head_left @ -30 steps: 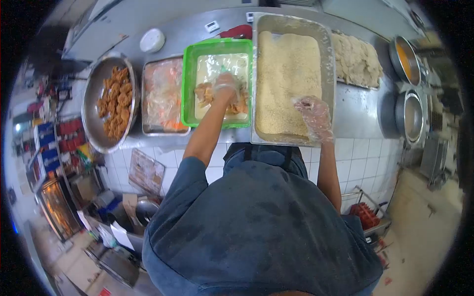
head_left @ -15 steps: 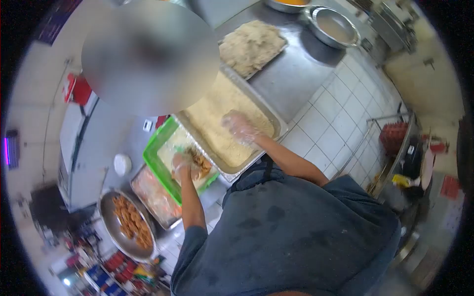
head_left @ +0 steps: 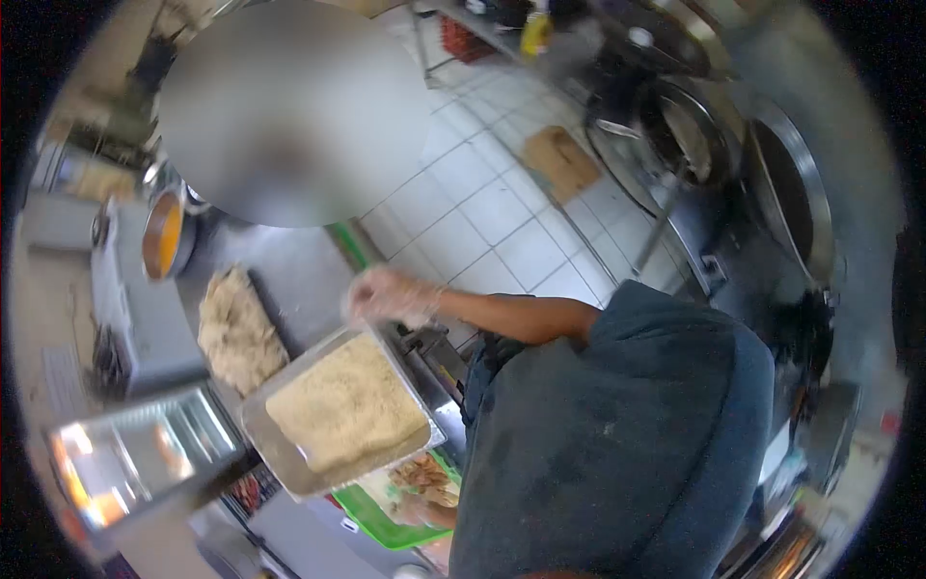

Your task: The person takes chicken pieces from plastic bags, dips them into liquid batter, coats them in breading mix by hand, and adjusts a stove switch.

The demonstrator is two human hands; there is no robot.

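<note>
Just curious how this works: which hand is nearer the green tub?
Left. The left hand is at the green tub; the right hand is farther away, across the crumb tray.

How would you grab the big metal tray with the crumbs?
Probably hold the metal tray by its raised rim, at the two near corners, from the side facing the dark shirt. The green tub crowds one long side; the pale heap sits by the other.

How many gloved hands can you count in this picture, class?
2: the right hand near the crumb-filled metal tray, and the left hand at the green tub. Others could be hidden behind the blurred circle.
</note>
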